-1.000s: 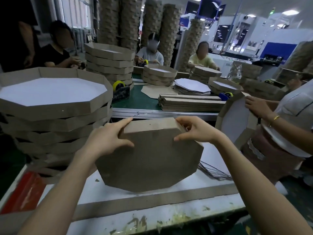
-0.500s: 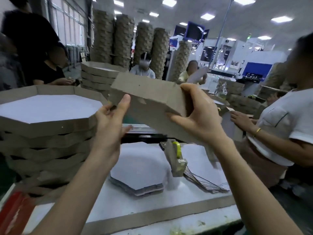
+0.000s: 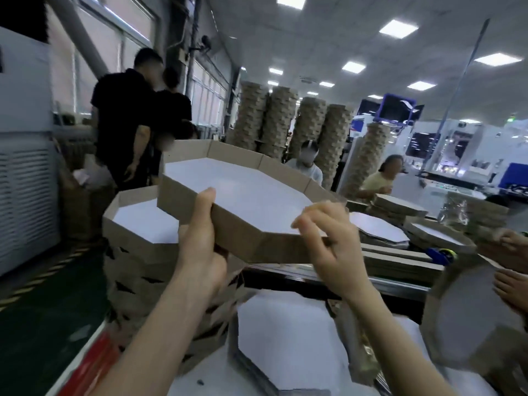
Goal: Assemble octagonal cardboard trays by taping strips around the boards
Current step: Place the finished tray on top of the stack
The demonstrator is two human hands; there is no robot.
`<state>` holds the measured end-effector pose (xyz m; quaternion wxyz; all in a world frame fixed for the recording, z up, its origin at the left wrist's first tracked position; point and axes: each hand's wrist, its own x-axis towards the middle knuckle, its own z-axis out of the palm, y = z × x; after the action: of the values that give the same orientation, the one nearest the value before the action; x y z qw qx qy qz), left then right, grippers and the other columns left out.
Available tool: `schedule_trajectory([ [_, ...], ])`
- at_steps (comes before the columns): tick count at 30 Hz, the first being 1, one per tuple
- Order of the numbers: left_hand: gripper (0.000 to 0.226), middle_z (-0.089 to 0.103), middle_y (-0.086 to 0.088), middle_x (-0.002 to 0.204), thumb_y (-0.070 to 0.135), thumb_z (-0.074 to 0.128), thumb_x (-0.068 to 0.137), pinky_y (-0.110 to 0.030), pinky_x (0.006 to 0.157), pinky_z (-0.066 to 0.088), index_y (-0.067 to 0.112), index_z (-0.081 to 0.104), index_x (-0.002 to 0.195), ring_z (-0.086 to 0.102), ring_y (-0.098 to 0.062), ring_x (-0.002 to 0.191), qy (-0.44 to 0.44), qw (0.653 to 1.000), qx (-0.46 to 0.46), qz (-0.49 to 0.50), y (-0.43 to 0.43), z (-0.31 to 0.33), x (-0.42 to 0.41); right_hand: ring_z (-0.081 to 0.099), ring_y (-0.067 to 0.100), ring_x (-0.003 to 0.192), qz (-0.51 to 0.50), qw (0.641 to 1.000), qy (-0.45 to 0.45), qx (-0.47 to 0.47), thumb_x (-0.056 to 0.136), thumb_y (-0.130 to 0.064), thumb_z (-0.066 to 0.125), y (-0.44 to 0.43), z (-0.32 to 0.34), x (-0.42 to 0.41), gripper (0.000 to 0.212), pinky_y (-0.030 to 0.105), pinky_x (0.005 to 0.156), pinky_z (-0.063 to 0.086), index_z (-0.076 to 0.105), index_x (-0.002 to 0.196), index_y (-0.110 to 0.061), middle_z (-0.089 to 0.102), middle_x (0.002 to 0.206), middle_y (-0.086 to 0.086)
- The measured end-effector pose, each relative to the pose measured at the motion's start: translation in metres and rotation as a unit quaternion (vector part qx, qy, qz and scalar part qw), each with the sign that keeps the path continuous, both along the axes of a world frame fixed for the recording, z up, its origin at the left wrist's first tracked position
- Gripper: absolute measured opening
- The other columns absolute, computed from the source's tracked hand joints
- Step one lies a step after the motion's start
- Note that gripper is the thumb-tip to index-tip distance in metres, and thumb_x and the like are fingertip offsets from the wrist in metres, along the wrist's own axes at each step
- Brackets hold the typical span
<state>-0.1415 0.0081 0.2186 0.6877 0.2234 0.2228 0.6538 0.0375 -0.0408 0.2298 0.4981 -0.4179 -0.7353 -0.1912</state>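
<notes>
Landmark: stack.

- Above the stack: the tray, gripped by the left hand with the right hand at its near rim, covers the right part. The left part is open from above.
- Left of the stack: open floor.
- Right of the stack: flat boards, with room above them.
- Far right of the stack: a neighbour's hand and second tray block passage.
- Behind the stack: two standing people.

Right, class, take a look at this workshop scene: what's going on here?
A person holds a finished eight-sided cardboard tray in the air. The left hand grips its near wall, thumb inside; the right hand is at the rim, too blurred to tell its grip. A stack of finished trays stands to the left; flat white boards lie on the table below.
</notes>
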Motion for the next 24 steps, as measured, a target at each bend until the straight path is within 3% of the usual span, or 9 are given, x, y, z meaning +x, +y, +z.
schedule_trajectory([
  [2, 0.027, 0.076, -0.003, 0.09, 0.037, 0.071, 0.082, -0.038, 0.056, 0.057, 0.017, 0.069, 0.1, 0.073, -0.02, 0.077, 0.008, 0.999, 0.016, 0.046, 0.012, 0.005, -0.012, 0.052, 0.007, 0.104, -0.064, 0.986, 0.151, -0.026, 0.093, -0.027, 0.061, 0.04, 0.013, 0.011, 0.019, 0.039, 0.098, 0.041, 0.074, 0.092, -0.014, 0.061, 0.096, -0.01],
  [4, 0.02, 0.075, -0.001, 0.082, 0.038, 0.071, 0.083, -0.036, 0.052, 0.056, 0.019, 0.068, 0.09, 0.073, -0.017, 0.07, 0.024, 0.996, 0.022, 0.087, 0.023, 0.005, -0.021, 0.052, 0.016, 0.117, -0.102, 0.936, 0.293, -0.165, 0.092, -0.017, 0.059, 0.083, 0.027, 0.022, 0.026, 0.046, 0.106, 0.041, 0.069, 0.116, -0.019, 0.058, 0.115, -0.005],
  [6, 0.022, 0.075, -0.003, 0.092, 0.038, 0.071, 0.084, -0.038, 0.059, 0.059, 0.018, 0.068, 0.094, 0.073, -0.019, 0.078, 0.024, 0.993, 0.023, 0.114, 0.035, 0.003, -0.028, 0.056, 0.023, 0.111, -0.045, 0.858, 0.39, -0.332, 0.094, -0.014, 0.055, 0.125, 0.034, 0.032, 0.043, 0.041, 0.092, 0.053, 0.052, 0.137, -0.016, 0.056, 0.129, 0.009],
  [9, 0.034, 0.073, -0.005, 0.109, 0.033, 0.07, 0.087, -0.039, 0.076, 0.06, 0.018, 0.065, 0.116, 0.072, -0.019, 0.092, 0.019, 0.987, 0.037, 0.156, 0.056, -0.004, -0.033, 0.052, 0.015, 0.073, -0.022, 0.821, 0.362, -0.442, 0.092, 0.006, 0.049, 0.177, 0.024, 0.028, 0.056, 0.024, 0.056, 0.048, 0.042, 0.146, -0.007, 0.055, 0.091, 0.001],
  [13, 0.053, 0.067, 0.001, 0.12, 0.03, 0.074, 0.084, -0.042, 0.094, 0.054, 0.021, 0.052, 0.131, 0.065, -0.015, 0.106, 0.072, 0.964, 0.034, 0.254, 0.081, -0.022, -0.034, 0.053, 0.024, 0.076, -0.027, 0.827, 0.363, -0.429, 0.086, 0.019, 0.035, 0.225, 0.005, 0.018, 0.059, 0.022, 0.047, 0.044, 0.053, 0.138, -0.002, 0.057, 0.091, 0.007],
  [16, 0.082, 0.056, -0.002, 0.131, 0.032, 0.075, 0.083, -0.044, 0.101, 0.049, 0.021, 0.026, 0.148, 0.057, -0.016, 0.116, 0.14, 0.937, -0.007, 0.321, 0.097, -0.038, -0.037, 0.059, 0.028, 0.079, -0.011, 0.833, 0.369, -0.412, 0.089, 0.016, 0.035, 0.251, -0.011, 0.016, 0.053, 0.027, 0.062, 0.047, 0.053, 0.137, 0.002, 0.064, 0.113, 0.016],
  [19, 0.095, 0.03, -0.003, 0.156, 0.038, 0.068, 0.088, -0.047, 0.113, 0.036, 0.028, 0.001, 0.155, 0.038, -0.022, 0.138, 0.21, 0.911, -0.019, 0.354, 0.109, -0.05, -0.038, 0.065, 0.037, 0.103, -0.006, 0.835, 0.365, -0.412, 0.092, 0.012, 0.034, 0.268, -0.02, 0.012, 0.054, 0.041, 0.087, 0.055, 0.05, 0.142, -0.001, 0.062, 0.128, 0.018],
  [22, 0.087, -0.003, 0.001, 0.164, 0.042, 0.055, 0.095, -0.045, 0.117, 0.022, 0.03, -0.007, 0.155, 0.012, -0.024, 0.149, 0.356, 0.841, -0.008, 0.408, 0.122, -0.055, -0.039, 0.057, 0.036, 0.114, -0.022, 0.829, 0.358, -0.43, 0.094, 0.009, 0.035, 0.282, -0.028, 0.008, 0.052, 0.041, 0.096, 0.052, 0.049, 0.143, -0.002, 0.059, 0.133, 0.016],
  [24, 0.071, -0.014, -0.004, 0.162, 0.035, 0.05, 0.098, -0.052, 0.119, 0.007, 0.025, 0.01, 0.156, -0.007, -0.028, 0.149, 0.534, 0.712, -0.003, 0.457, 0.127, -0.061, -0.04, 0.057, 0.031, 0.106, -0.032, 0.813, 0.36, -0.457, 0.097, 0.006, 0.032, 0.286, -0.038, 0.002, 0.052, 0.038, 0.091, 0.051, 0.043, 0.147, -0.004, 0.058, 0.131, 0.012],
])
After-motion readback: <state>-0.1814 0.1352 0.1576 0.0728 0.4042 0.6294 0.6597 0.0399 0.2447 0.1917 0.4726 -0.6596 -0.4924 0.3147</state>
